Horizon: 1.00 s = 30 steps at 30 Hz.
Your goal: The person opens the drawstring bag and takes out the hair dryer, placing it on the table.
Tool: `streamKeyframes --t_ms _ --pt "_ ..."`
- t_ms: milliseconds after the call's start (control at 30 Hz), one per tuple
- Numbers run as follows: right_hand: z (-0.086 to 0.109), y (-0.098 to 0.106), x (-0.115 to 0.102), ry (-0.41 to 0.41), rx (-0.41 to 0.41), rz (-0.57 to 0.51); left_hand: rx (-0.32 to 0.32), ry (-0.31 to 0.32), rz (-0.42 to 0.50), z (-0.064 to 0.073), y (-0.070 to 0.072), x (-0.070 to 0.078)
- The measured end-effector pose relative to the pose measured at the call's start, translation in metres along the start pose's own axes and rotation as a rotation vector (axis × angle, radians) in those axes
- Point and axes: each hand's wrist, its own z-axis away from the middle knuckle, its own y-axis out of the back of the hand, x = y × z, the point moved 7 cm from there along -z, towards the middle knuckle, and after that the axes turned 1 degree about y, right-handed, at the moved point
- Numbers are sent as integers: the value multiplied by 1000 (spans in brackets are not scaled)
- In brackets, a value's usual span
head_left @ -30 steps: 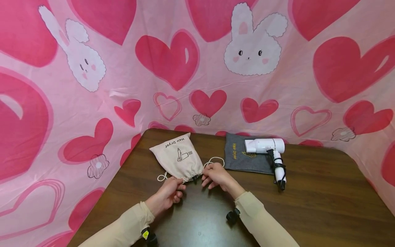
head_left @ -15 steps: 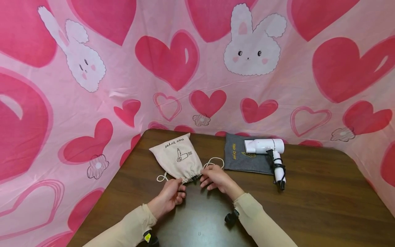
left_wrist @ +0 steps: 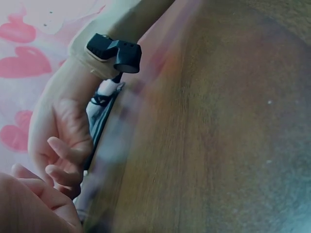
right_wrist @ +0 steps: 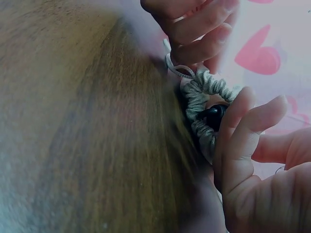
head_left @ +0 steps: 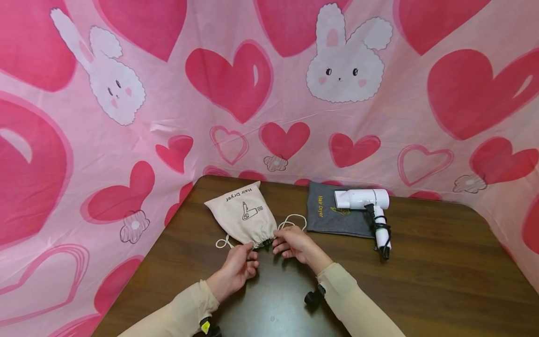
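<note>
A cream drawstring bag (head_left: 244,215) printed "Hair Dryer" lies on the table, its gathered mouth toward me. My left hand (head_left: 236,270) pinches the left edge of that mouth between thumb and forefinger, the other fingers loosely bent. At the right edge, my right hand (head_left: 296,244) pinches the cloth. White cord loops stick out on both sides. Seen from the right wrist, the ruffled mouth (right_wrist: 194,99) stands partly open, with a black object (right_wrist: 214,115) inside; its kind cannot be told. The left wrist view shows my fingers, but the bag is mostly hidden.
To the right, a white hair dryer (head_left: 364,199) with its black cord wound round the handle lies partly on a flat grey pouch (head_left: 322,224). The brown wooden table (head_left: 438,271) meets a pink heart-print cloth (head_left: 290,107) at the back and sides.
My left hand has shifted slightly right along with the left edge of the bag's mouth, which looks a little narrower. The right hand has barely moved; dryer and pouch stay put.
</note>
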Motion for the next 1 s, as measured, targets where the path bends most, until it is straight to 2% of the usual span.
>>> streamKeyframes --t_ms 400,667,1000 --pt "0 1 -1 16 14 -11 -4 2 8 -1 -1 -1" --pt "0 2 -2 32 32 -28 -7 5 58 0 -2 3" --pt "2 4 -6 37 46 -29 -23 -16 51 0 -2 5"
